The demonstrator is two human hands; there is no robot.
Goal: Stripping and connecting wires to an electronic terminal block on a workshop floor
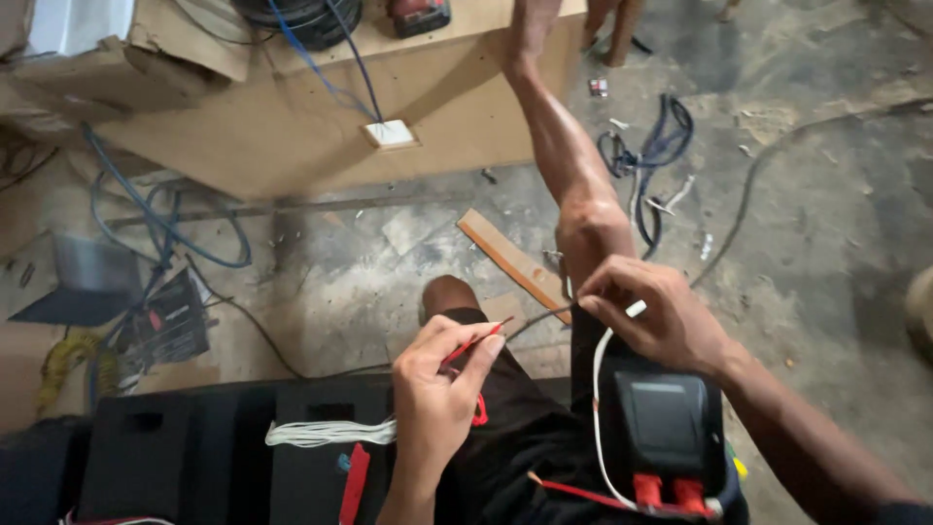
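Red wire: your left hand (pixel 437 384) pinches a thin red insulated wire (pixel 476 342) between thumb and fingertips, just above your knee.
Dark wire: your right hand (pixel 656 316) is closed on a thin dark wire (pixel 539 318) that runs toward the red one; a white cable (pixel 600 389) also passes through this grip.
Black box: a black plastic device with red terminals (pixel 666 428) rests on your lap, under your right wrist.
White bundle: a bunch of white cable ties (pixel 326 433) lies on the black case (pixel 185 457) at your left.
Floor: a wooden strip (pixel 505 255) lies beside your leg.
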